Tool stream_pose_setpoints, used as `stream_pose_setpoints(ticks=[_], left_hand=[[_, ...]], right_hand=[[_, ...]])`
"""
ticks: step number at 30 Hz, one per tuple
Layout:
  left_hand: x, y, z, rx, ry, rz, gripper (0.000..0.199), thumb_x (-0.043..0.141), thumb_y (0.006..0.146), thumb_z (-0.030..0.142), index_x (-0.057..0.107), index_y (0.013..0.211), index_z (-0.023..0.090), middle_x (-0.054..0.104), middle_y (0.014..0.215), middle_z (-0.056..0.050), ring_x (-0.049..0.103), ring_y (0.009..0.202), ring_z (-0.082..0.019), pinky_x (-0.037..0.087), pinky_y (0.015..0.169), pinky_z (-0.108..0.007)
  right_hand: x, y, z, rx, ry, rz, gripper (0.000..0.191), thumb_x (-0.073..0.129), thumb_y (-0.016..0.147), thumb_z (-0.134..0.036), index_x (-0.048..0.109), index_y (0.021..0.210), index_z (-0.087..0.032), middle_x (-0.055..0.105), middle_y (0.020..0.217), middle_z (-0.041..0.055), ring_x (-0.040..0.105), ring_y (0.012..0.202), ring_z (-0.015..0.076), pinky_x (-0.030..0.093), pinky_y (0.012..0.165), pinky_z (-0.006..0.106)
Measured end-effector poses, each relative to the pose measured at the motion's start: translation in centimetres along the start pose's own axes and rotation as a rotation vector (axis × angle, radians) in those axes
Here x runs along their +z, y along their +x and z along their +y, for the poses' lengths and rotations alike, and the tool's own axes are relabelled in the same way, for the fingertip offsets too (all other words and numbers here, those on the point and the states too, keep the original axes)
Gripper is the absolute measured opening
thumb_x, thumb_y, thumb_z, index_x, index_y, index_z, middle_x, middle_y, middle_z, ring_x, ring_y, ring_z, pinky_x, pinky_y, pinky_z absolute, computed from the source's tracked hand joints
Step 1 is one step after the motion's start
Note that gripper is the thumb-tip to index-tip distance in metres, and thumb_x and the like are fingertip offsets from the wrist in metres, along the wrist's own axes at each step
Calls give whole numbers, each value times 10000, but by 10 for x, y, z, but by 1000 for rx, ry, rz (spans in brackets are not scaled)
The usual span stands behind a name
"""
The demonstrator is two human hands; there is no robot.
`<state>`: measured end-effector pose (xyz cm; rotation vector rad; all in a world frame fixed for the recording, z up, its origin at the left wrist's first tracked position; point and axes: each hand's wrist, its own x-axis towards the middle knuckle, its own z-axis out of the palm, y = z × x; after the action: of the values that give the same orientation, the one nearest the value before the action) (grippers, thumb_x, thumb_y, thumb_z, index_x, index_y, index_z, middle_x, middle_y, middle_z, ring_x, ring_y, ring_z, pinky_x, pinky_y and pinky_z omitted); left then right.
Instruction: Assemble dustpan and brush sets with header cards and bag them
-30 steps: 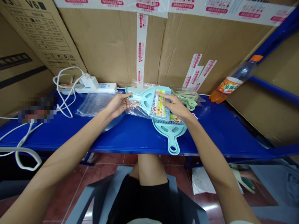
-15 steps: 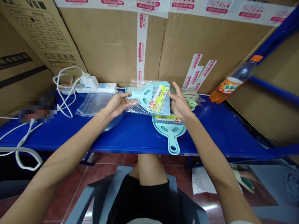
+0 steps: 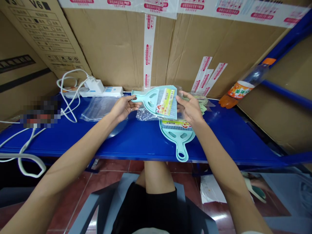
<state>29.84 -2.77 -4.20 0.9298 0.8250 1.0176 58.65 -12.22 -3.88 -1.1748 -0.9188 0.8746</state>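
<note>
A mint-green dustpan with a small brush and a yellow label is held up sideways between my hands. My left hand is closed on its handle at the left. At the wide right end, my right hand is closed, thumb on the pan's edge. Clear plastic shows below and behind the pan, reaching my right hand; how far it wraps the pan I cannot tell. Underneath, a second mint dustpan set lies on the blue table, handle toward me. Light-green packaged pieces lie partly hidden behind my right hand.
Left of my hands lie flat clear bags on the table. A white power strip and looped cables sit at the back left. An orange drink bottle leans at the right. Large cardboard walls the back.
My right hand has closed in on the wide end of the dustpan. Clear plastic that was around the handle now shows lower and further right. The second set stays where it was.
</note>
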Motion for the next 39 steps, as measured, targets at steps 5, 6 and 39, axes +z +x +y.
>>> stream_pose_setpoints(ticks=[5,6,39], left_hand=[[1,-1,1,2,-51,10,178,586,1043,133,669,886,143,790,738,-136,735,637,-175,580,621,-233],[1,-1,1,13,-53,11,169,591,1038,136,666,887,146,788,736,-134,736,639,-176,581,618,-232],[6,-7,4,90,-32,9,199,578,995,174,651,812,145,749,692,-110,670,593,-156,539,605,-232]], right_hand=[[2,-5,-5,-144,-42,62,564,810,856,-266,585,1365,-359,804,1043,2,767,774,193,630,626,326],[2,-6,-6,-161,-51,55,478,783,861,-255,614,1299,-346,793,1032,-2,746,743,172,611,605,303],[10,-14,-11,-176,-166,-112,471,914,825,-481,638,1176,-332,712,1301,70,724,1038,267,589,578,312]])
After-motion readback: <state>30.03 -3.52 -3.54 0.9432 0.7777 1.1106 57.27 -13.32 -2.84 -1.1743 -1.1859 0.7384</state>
